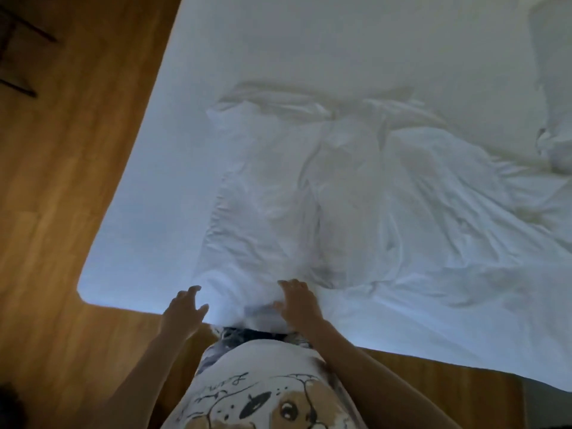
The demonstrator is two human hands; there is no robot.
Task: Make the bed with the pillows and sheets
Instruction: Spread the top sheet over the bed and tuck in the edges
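White sheet (356, 187) lies bunched mid-bed (148, 187). Both hands, left (185, 308) and right (297, 301), reach its near end with fingers spread, holding nothing; one-sided pulling could drag it askew.

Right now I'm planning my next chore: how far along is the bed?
Done: a smooth fitted sheet covers the mattress. In hand: the left hand and right hand reach for the crumpled top sheet, neither gripping. Left: spreading it; no placed pillow is identifiable.
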